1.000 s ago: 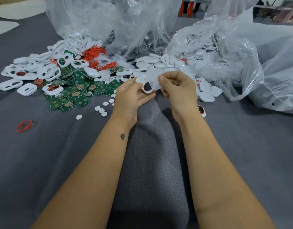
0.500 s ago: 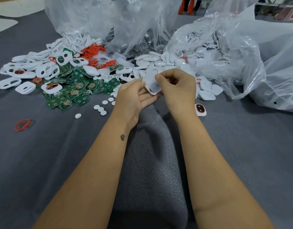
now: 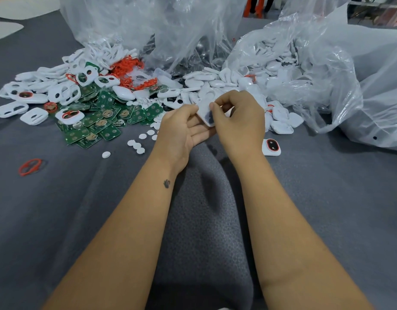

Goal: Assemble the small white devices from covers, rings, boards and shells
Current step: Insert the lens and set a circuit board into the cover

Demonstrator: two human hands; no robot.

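The white shell sits between both hands, near the table's centre. The left hand cradles it on curled fingers; the right hand, at 3 o'clock, pinches its edge. It looks light, stiff and slick, best held by its rims.

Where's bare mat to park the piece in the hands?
Free: mat right of the finished device, below the bags; also between the loose red ring and left forearm. Crowded: boards, discs and covers ahead-left.

Both forearms are showing bare, sleeveless; the left forearm is bearing a small dark tattoo near its wrist.
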